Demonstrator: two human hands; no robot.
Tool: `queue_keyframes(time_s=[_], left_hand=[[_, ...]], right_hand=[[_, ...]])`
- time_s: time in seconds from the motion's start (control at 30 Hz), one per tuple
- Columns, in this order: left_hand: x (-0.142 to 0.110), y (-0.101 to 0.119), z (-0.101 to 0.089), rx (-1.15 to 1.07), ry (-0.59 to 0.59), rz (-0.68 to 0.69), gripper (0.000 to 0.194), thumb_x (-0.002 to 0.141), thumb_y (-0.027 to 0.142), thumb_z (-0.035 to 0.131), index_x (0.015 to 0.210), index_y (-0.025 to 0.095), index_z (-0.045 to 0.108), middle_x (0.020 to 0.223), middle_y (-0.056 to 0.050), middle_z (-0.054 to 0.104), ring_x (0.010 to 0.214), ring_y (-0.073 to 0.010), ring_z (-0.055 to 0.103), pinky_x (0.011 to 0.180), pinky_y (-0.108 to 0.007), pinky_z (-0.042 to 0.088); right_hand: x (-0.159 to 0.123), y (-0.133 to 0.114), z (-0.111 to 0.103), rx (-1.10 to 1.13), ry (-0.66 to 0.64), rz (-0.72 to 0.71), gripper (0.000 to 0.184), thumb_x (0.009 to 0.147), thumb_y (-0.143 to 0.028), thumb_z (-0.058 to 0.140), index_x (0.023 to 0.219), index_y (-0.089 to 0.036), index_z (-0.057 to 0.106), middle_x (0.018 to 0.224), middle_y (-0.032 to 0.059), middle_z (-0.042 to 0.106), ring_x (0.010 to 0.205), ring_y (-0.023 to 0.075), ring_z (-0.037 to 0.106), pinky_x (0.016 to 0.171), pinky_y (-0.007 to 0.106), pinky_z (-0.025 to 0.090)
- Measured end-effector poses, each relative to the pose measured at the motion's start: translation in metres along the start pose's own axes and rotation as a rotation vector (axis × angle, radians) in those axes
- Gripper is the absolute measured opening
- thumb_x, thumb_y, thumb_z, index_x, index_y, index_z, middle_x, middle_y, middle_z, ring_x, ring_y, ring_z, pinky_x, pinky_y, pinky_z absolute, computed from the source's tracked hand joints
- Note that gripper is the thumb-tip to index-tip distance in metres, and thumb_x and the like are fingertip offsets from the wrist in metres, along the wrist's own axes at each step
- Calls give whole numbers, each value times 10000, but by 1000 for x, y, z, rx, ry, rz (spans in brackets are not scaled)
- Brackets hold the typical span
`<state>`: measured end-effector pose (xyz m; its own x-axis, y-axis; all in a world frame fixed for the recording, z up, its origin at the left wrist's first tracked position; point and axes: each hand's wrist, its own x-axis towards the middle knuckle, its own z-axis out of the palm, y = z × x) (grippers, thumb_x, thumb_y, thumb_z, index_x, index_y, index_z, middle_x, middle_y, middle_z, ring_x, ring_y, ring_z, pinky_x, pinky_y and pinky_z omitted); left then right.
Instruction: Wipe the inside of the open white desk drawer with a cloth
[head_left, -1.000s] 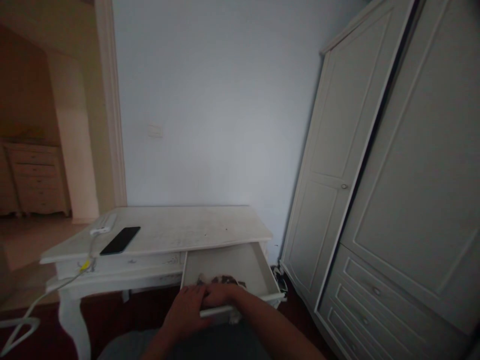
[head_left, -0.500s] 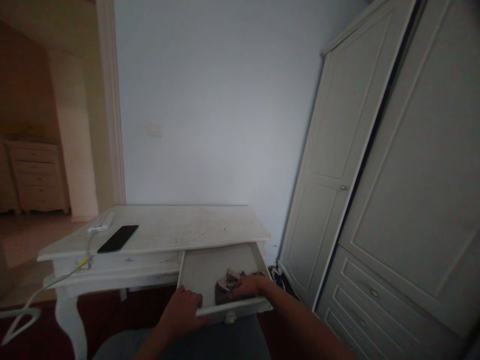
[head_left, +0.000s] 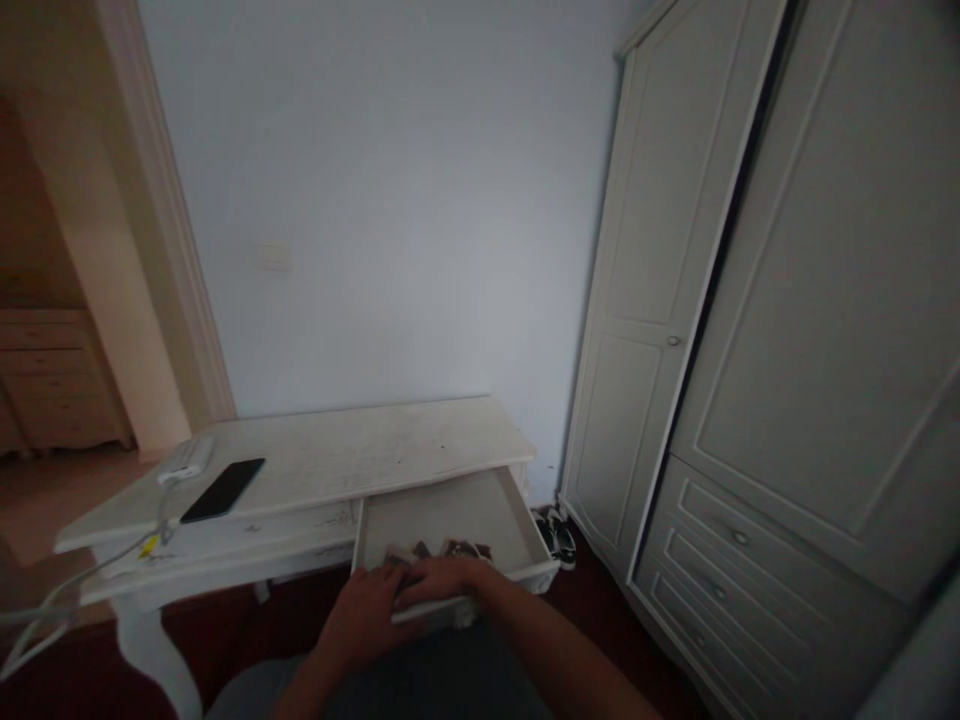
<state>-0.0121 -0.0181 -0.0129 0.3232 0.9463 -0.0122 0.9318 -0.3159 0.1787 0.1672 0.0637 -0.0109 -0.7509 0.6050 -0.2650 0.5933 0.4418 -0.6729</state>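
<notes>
A shallow white drawer [head_left: 491,510] is pulled out of the desk towards me. Inside, near its front, lies a crumpled brown and white patterned cloth [head_left: 469,549], partly covered by my hands. My left hand [head_left: 369,605] is closed over the drawer's front edge at the left, its fingertips inside by the cloth. Right beside it, my right hand [head_left: 439,580] reaches over the front edge with fingers curled down on the cloth; the fingertips are hidden.
On the white desk top [head_left: 375,440] lie a dark phone [head_left: 223,490] and a white plug strip [head_left: 187,460] with a cable hanging off the left side. Black and white shoes [head_left: 556,538] stand on the red floor, beside a tall wardrobe [head_left: 645,300].
My right hand has moved left along the drawer front, up against my left hand, and the cloth has shifted left with it. The view has turned slightly right.
</notes>
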Motion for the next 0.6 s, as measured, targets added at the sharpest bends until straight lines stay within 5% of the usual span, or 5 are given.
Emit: queue_keyframes(time_s=[0.13,0.33,0.43,0.6], left_hand=[[-1,2,-3,20,-39,-1,608,850,661,592,1287,254,708,1333,-133,749,1255,-334,664,1134,-496,390],[-4,6,-9,51,-43,2,491,854,655,577,1072,256,763,1095,-86,818,1088,-314,723,1068,-467,418],[-3,5,-8,25,-53,-1,546,838,633,592,1223,270,729,1253,-96,788,1186,-321,698,1117,-479,400],[0,-2,0,-6,-10,-23,825,793,582,663,1546,289,498,1609,-97,546,1460,-323,514,1229,-466,336]], right_hand=[[-40,11,-24,-63,-44,104,539,871,-723,644,1203,-322,783,1180,-5,771,1089,247,709,969,341,519],[-92,38,-55,-155,91,314,642,759,-798,698,1062,-246,824,1097,103,780,1032,333,723,909,425,539],[-86,41,-54,-71,52,259,598,772,-778,706,1076,-275,816,1081,64,785,1013,314,724,919,430,542],[-28,12,-21,-12,-42,123,505,805,-662,753,1127,-275,802,1156,33,780,1088,309,714,976,412,534]])
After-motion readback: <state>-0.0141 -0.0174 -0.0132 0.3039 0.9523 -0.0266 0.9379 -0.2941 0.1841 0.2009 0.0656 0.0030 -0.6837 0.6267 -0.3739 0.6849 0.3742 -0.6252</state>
